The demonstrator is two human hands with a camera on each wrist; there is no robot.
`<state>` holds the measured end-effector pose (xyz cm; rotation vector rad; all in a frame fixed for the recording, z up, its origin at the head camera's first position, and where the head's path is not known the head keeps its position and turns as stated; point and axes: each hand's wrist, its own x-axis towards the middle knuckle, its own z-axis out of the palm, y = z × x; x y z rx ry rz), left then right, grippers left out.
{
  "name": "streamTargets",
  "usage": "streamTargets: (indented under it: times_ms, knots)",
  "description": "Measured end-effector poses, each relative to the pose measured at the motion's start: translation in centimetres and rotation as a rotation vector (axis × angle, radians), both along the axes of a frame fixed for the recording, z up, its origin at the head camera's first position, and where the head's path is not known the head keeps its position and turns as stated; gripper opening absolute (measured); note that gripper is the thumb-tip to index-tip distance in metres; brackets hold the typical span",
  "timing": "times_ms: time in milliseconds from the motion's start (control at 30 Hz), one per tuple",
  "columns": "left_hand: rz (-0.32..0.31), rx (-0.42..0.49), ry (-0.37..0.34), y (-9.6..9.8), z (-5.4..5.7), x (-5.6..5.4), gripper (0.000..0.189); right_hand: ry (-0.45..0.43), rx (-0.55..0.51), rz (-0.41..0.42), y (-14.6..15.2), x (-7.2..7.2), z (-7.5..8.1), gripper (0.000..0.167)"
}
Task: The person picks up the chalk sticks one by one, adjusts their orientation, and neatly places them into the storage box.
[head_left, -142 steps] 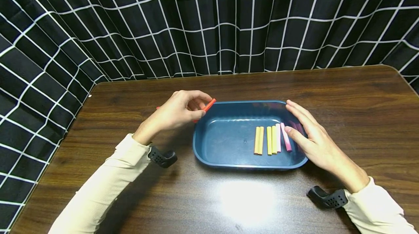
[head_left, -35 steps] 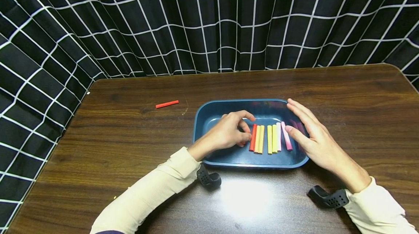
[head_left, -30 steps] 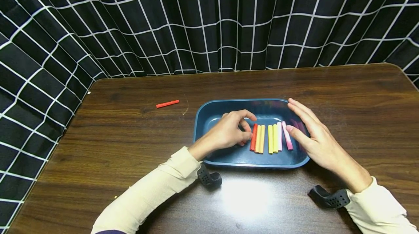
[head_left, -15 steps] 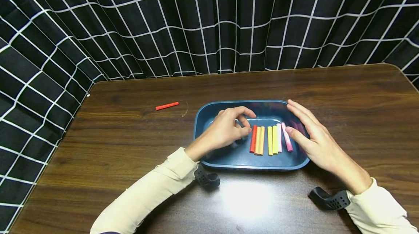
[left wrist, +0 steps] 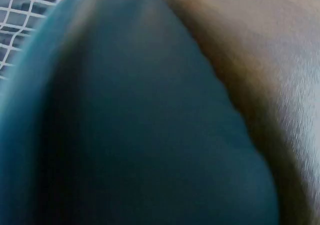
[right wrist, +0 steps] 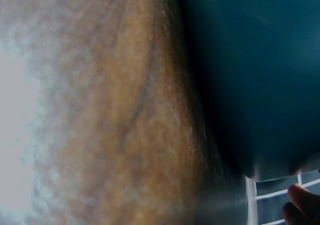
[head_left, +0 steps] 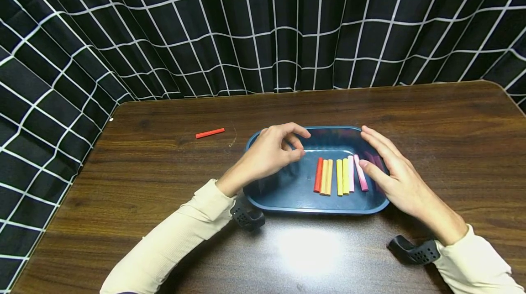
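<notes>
In the head view, a blue plastic tray (head_left: 316,210) holds a row of chalk sticks. From left, a red chalk (head_left: 318,175) lies beside two pale orange chalks (head_left: 326,177), then two yellow chalks (head_left: 342,177), a pale pink chalk (head_left: 351,174) and a tilted pink chalk (head_left: 360,173). My left hand (head_left: 271,150) hovers over the tray's left part with loosely bent fingers and nothing between them. My right hand (head_left: 396,180) rests along the tray's right edge, fingers extended, thumb over the inside. Another red chalk (head_left: 210,133) lies on the table.
The brown wooden table (head_left: 156,184) stretches around the tray, with a glare patch in front. Behind and to the left hangs a black curtain (head_left: 279,24) with a white grid. Both wrist views are mostly filled by the blurred blue tray wall (left wrist: 165,125) and tabletop (right wrist: 115,110).
One red chalk went from my left hand into the tray, left of the orange pair. My left hand has since let go and moved up and leftward. The right hand stays put.
</notes>
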<state>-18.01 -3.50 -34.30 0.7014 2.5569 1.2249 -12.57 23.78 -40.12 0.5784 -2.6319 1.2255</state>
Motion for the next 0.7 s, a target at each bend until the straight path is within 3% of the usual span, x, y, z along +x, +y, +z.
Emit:
streamTargets:
  times_ms: [400, 700]
  knots:
    - [0.067, -0.009, 0.085, -3.3, 1.3, -1.2, 0.030, -0.026, 0.004, -0.005, 0.0, 0.1, 0.0, 0.060]
    - [0.139, -0.043, 0.110, -6.3, 1.5, -2.5, 0.030, -0.018, 0.000, -0.003, 0.0, 0.1, 0.1, 0.059]
